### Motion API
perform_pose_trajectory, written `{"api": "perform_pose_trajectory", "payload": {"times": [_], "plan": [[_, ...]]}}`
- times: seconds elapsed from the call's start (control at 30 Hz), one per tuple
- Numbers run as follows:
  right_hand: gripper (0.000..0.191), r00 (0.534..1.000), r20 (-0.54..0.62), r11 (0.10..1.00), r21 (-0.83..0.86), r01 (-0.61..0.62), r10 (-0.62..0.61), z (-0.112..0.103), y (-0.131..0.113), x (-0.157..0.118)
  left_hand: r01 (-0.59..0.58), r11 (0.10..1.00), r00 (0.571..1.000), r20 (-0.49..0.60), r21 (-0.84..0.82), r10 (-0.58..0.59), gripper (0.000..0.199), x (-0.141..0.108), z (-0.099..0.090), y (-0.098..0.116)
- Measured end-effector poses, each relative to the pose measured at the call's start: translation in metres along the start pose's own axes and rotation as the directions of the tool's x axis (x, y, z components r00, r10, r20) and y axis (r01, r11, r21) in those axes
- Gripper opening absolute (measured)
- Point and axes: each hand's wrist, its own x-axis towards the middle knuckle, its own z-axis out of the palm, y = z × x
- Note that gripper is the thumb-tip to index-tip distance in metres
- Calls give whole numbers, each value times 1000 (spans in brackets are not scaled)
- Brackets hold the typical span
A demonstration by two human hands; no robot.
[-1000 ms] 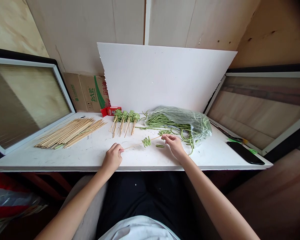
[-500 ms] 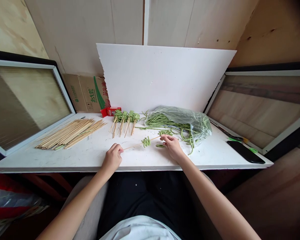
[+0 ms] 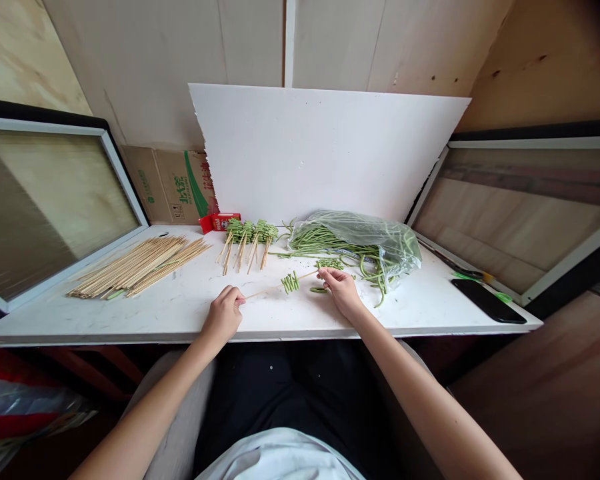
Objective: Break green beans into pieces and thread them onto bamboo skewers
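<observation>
A thin wooden skewer (image 3: 307, 274) runs between my two hands above the white table, with several short green bean pieces (image 3: 290, 283) threaded across its middle. My left hand (image 3: 224, 310) is closed on the skewer's left end. At its right end, the fingers of my right hand (image 3: 341, 291) pinch the skewer. Cut bean pieces (image 3: 329, 263) lie in a small pile just behind my right hand, and a few more (image 3: 319, 290) rest on the table to its left. Filled bean skewers (image 3: 253, 233) stand grouped at the back, their sticks pointing toward me.
Bare skewers (image 3: 130, 267) are heaped at the left of the white table (image 3: 180, 320). Long beans in a clear plastic bag (image 3: 355, 233) lie at the back right. A black phone (image 3: 487, 301) sits at the right edge. A red box (image 3: 220, 222) and a cardboard box (image 3: 170, 187) stand behind.
The view has shifted slightly. Both hands keep hold of the skewer, and the bean pieces on it look the same.
</observation>
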Motion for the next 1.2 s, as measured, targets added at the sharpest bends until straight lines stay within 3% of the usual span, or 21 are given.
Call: {"api": "perform_pose_trajectory", "payload": {"times": [0.2,0.47,0.63,1.0,1.13,1.2], "plan": [[48,1000,3,1000,-16,22,-22,3,-2,-3,-10,1000,1000,9,-6,10,28,1,0,1],[39,993,114,1000,-11,14,-12,35,-6,-13,-43,999,998,-38,-21,42,25,-1,2,3],[38,990,137,999,-40,33,-28,31,-15,-12,-33,999,998,-57,-17,32,24,-1,4,1],[42,980,196,997,-66,35,-22,22,-5,-4,-25,1000,996,-83,-4,25,23,-2,5,-2],[36,963,250,951,-257,170,-104,1,-7,4,-5,1000,996,-92,2,5,23,-2,6,-2],[30,946,283,844,-458,279,-160,-11,-5,10,1,1000,995,-95,3,-1,23,-2,6,-2]]}}
